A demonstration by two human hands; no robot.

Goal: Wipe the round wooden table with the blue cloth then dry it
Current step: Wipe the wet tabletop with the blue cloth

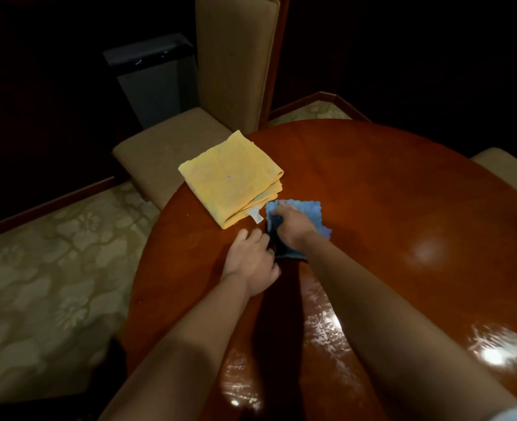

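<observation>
The round wooden table (388, 189) is glossy red-brown, with wet streaks near its front. A small blue cloth (310, 209) lies on it, just right of a folded yellow towel (229, 177) at the table's left edge. My right hand (293, 226) lies on top of the blue cloth with its fingers curled into the fabric. My left hand (251, 262) sits on the table beside the cloth's near left corner, fingers bent at its edge; whether they pinch it is hidden in shadow.
A beige upholstered chair (236, 65) stands behind the table's left side, a second beige seat (509, 168) at the right. A dark bin (156, 83) stands behind the chair. Patterned carpet (44, 284) lies to the left.
</observation>
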